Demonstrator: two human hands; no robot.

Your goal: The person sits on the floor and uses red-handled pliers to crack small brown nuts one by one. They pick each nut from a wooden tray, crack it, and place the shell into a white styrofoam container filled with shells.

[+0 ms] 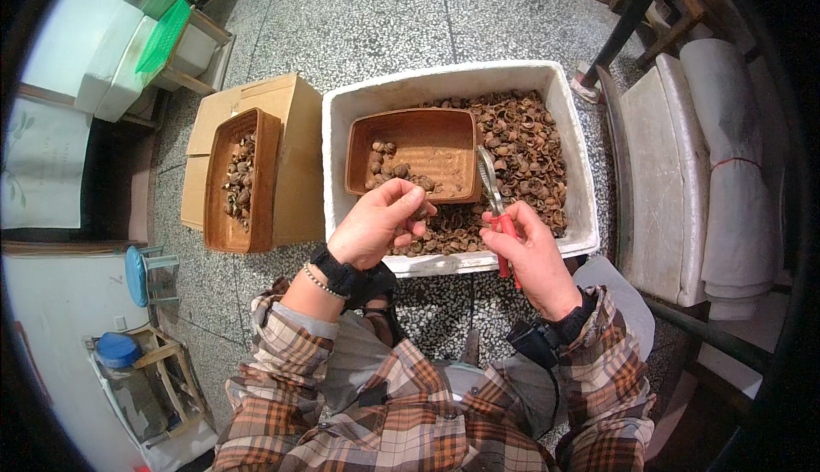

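Observation:
My left hand (pixel 378 219) is pinched around a small brown nut (pixel 420 214), mostly hidden by the fingers. In my right hand (pixel 533 257) are pliers (pixel 493 190) with red handles, their metal jaws pointing away from me. Both hands hover over the near side of a white foam box (pixel 448 76). Many broken brown nut shells (pixel 522 145) fill its floor. On top of the shells rests a brown woven basket (pixel 416 115), with several whole nuts (pixel 384 161) gathered at its left side.
Left of the foam box, a second brown basket (pixel 264 151) holding nut pieces (pixel 240 180) sits on a cardboard box (pixel 295 151). A blue-topped stool (pixel 136 276) stands further left. To the right are a grey-white lidded box (pixel 660 183) and a rolled sheet (pixel 733 216).

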